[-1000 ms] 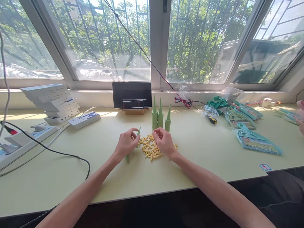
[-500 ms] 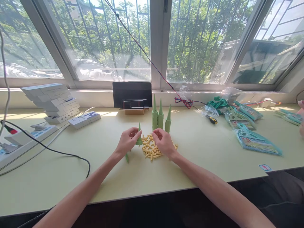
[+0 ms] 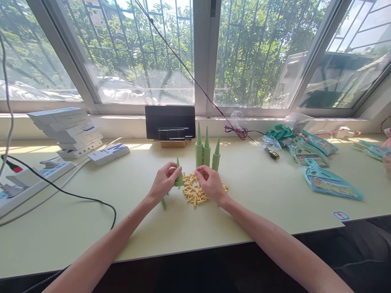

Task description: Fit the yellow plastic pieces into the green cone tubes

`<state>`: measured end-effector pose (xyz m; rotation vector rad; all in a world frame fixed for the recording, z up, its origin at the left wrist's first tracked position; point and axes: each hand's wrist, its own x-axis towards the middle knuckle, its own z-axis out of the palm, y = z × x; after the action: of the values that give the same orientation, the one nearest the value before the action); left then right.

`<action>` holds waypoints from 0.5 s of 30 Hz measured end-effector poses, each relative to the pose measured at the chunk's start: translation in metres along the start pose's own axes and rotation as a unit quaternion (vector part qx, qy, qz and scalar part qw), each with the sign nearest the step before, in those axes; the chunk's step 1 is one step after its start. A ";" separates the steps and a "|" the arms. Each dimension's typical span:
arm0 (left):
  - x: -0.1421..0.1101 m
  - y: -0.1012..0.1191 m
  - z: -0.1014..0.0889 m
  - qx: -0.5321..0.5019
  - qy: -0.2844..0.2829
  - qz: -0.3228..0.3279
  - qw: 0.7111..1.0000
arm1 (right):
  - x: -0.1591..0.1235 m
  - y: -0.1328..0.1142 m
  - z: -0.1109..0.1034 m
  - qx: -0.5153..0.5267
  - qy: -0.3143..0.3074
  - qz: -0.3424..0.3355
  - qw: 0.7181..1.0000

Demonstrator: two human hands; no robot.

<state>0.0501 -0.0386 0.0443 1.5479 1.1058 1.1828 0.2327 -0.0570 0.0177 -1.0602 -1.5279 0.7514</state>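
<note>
My left hand (image 3: 163, 180) pinches a green cone (image 3: 179, 179) between thumb and fingers; the cone stands point up, with a wider rim at its base. My right hand (image 3: 211, 184) is closed in a pinch over the far side of a pile of small tan pegs (image 3: 195, 196). Whatever its fingertips hold, if anything, is too small to make out. Beyond the pile stand three green towers with pointed tops, the left one (image 3: 198, 152) tall and the right one (image 3: 215, 158) shorter. Another narrow green piece (image 3: 163, 204) lies on the table below my left hand, partly hidden.
A black tablet (image 3: 170, 118) leans on a small stand at the back. White boxes (image 3: 76, 132) are stacked left, near a power strip (image 3: 51, 175) and cables. To the right lie a screwdriver (image 3: 271, 153) and bagged dustpan sets (image 3: 331, 183). Another person's hand (image 3: 387, 162) shows far right.
The green cone has tilted slightly in my left hand. My right hand keeps nearly the same place over the pegs. The other person's hand at the far right has shifted slightly.
</note>
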 end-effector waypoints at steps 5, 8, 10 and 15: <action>-0.001 0.000 0.000 -0.002 -0.002 -0.010 1.000 | -0.001 -0.001 0.000 0.002 -0.006 0.005 1.000; -0.001 0.001 0.000 0.007 0.003 -0.016 1.000 | -0.001 -0.001 0.000 0.004 -0.006 0.004 1.000; -0.001 0.002 0.000 0.002 0.004 -0.021 1.000 | -0.001 -0.001 -0.001 0.006 -0.006 0.003 1.000; -0.003 0.007 0.002 -0.012 0.007 -0.027 1.000 | -0.001 0.000 -0.001 0.004 -0.012 0.004 1.000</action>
<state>0.0523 -0.0427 0.0498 1.4846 1.1330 1.1672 0.2337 -0.0578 0.0178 -1.0549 -1.5408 0.7772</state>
